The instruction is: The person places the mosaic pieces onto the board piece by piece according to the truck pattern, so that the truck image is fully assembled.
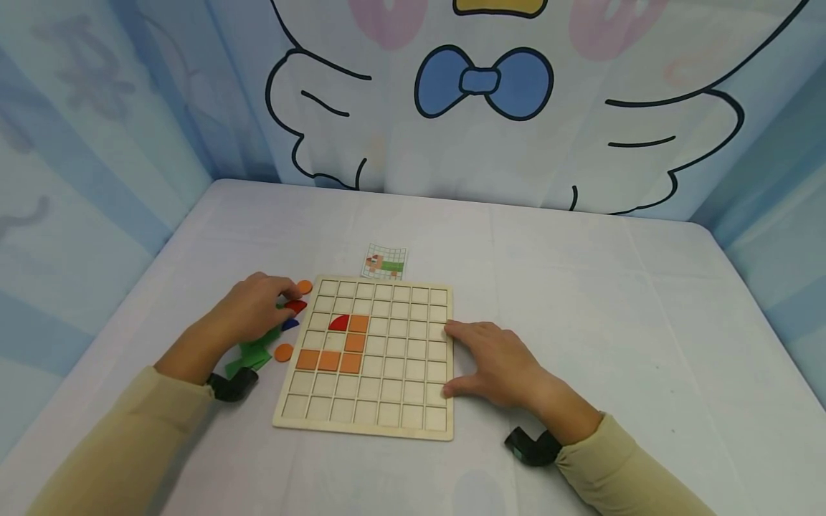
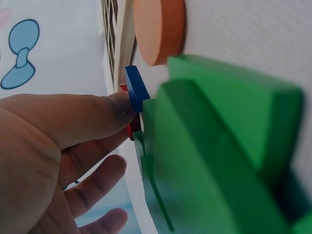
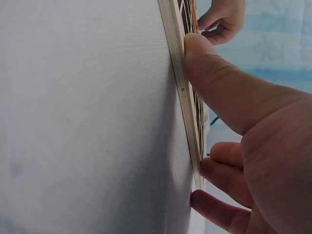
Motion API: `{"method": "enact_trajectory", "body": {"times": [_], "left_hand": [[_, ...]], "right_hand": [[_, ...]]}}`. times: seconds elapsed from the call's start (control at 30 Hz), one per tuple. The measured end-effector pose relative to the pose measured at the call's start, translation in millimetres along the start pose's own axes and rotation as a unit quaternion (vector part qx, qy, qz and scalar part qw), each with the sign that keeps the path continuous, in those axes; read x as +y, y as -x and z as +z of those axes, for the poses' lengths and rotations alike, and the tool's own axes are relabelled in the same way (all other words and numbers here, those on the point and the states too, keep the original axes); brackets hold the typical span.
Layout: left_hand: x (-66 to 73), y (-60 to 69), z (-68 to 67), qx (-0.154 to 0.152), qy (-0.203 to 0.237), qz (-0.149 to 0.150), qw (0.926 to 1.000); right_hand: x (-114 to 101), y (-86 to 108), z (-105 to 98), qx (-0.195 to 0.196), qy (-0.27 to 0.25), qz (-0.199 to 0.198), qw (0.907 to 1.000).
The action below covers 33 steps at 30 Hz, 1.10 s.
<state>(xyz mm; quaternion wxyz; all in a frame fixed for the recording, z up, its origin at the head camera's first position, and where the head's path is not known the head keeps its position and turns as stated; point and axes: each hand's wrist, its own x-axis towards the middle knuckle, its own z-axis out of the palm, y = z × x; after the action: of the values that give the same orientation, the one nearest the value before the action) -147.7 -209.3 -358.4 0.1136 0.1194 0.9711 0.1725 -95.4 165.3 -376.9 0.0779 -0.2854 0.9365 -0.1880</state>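
A wooden grid board point(image 1: 391, 390) lies flat on the table. Several orange squares point(image 1: 355, 342) and a red quarter-circle piece point(image 1: 338, 323) fill some of its cells. By the board's left edge, my left hand point(image 1: 254, 307) has its thumb and forefinger around another red piece point(image 1: 296, 307); whether they pinch it is unclear. The thumb is close to a blue piece point(image 2: 137, 89), beside green pieces point(image 2: 209, 146). My right hand point(image 1: 500, 362) touches the board's right edge with thumb and fingers spread. In the right wrist view, its thumb point(image 3: 214, 70) rests on the board's rim point(image 3: 178, 73).
A small pattern card point(image 1: 384, 262) with a coloured picture on a grid lies behind the board. Two orange discs, one farther back point(image 1: 305, 287) and one nearer point(image 1: 283, 352), sit left of the board. White cloth covers the table point(image 1: 600, 301); a printed curtain hangs behind.
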Motion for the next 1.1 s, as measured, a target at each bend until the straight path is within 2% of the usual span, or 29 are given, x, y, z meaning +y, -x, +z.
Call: {"method": "enact_trajectory", "body": {"times": [0.47,0.73,1.1], "left_hand": [[0.8,1.1,0.6,0.013,-0.011,0.001,0.9999],[3.0,0.6,-0.9,0.007,-0.026,-0.013,0.9995],[6.6,2.5,-1.4,0.017,-0.026,-0.031,0.9990]], "right_hand": [[0.0,0.1,-0.2,0.002,0.001,-0.005,1.0000],[-0.2,0.1,-0.6,0.000,0.000,-0.003,1.0000],[-1.2,0.2,-1.6,-0.002,0.000,-0.003,1.0000]]}}
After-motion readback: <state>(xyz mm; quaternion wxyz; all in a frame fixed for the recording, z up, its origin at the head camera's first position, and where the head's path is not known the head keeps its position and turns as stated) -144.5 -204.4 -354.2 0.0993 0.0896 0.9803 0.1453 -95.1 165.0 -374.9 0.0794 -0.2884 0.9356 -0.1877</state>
